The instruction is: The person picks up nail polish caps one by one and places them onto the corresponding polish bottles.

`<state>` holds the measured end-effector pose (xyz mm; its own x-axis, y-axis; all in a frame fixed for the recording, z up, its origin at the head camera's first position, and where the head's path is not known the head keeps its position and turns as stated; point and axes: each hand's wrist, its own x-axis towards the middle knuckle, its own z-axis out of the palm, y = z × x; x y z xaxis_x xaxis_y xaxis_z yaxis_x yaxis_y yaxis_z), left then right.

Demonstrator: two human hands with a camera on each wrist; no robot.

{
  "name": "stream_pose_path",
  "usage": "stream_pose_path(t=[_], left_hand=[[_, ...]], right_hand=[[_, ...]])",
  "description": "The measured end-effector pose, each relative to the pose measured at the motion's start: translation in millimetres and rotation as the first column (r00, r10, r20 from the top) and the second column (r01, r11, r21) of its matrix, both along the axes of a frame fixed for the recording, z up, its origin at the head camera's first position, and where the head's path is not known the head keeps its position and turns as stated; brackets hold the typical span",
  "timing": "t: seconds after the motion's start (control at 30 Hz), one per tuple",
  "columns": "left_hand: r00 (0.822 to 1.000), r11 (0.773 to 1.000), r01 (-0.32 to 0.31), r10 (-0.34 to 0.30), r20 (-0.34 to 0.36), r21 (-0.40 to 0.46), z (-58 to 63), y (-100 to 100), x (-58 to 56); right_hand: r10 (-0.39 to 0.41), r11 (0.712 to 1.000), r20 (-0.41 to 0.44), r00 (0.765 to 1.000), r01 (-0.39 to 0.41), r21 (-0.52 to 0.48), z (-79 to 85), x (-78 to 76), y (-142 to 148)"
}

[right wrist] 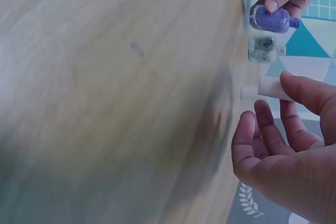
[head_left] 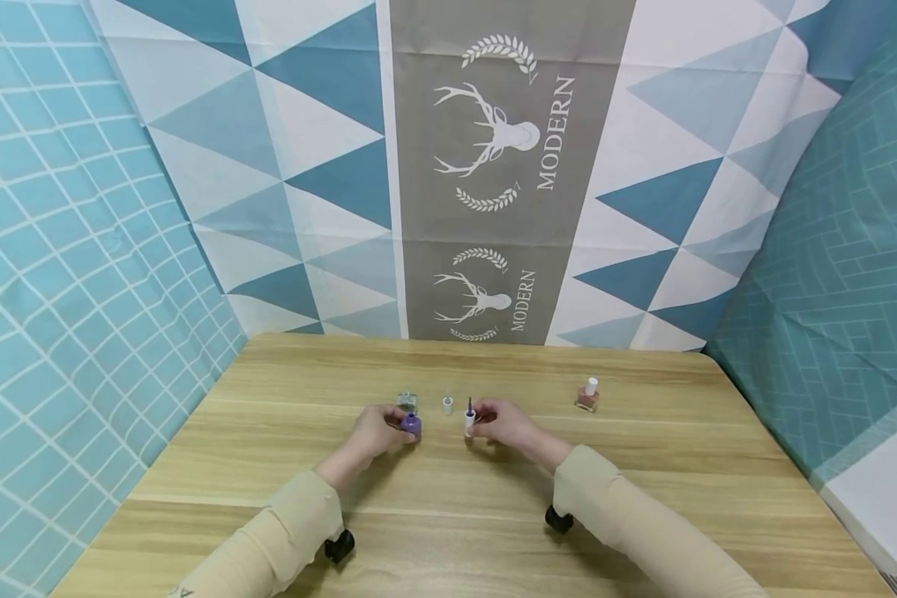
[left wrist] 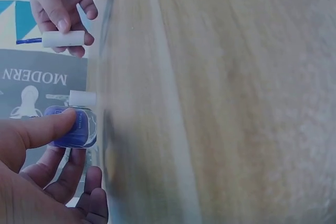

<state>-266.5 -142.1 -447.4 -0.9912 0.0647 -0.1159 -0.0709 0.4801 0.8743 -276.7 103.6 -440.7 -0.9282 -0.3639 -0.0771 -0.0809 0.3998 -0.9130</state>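
Observation:
My left hand (head_left: 379,430) pinches an uncapped bottle of purple nail polish (head_left: 411,425) between thumb and fingers; the bottle stands upright at the table. In my right hand (head_left: 502,422) is a white nail polish cap (left wrist: 63,39), pinched with its purple-coated brush (head_left: 470,404) pointing up. Between the hands, a little farther back, a second white cap (head_left: 448,404) stands on the table with its brush upward. Just behind the left hand is a clear, open nail polish bottle (right wrist: 262,49) with dark specks inside. The two hands are apart.
A pink nail polish bottle (head_left: 586,396) with its white cap on stands farther right on the wooden table (head_left: 448,515). Patterned cloth (head_left: 329,166) hangs behind the table's back edge and along both sides. Dark wrist devices (head_left: 340,546) sit under the sleeves.

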Motion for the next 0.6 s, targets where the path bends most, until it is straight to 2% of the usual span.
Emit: stream_pose_path(t=[0.23,0.47,0.6], left_hand=[[1.000,1.000,0.018,-0.018,-0.016,-0.016,9.2,2.7,4.5],[0.999,0.999,0.022,-0.023,-0.046,-0.035,22.8,3.5,10.9],[0.997,0.999,0.027,-0.030,-0.069,-0.038,31.9,3.9,14.3]], right_hand=[[-0.004,0.999,-0.024,1.000,0.005,0.043,9.9,1.8,14.8],[0.017,0.997,-0.116,0.993,-0.009,0.074,24.1,2.0,33.0],[0.007,0.997,-0.090,0.996,0.000,0.081,36.9,3.7,42.6]])
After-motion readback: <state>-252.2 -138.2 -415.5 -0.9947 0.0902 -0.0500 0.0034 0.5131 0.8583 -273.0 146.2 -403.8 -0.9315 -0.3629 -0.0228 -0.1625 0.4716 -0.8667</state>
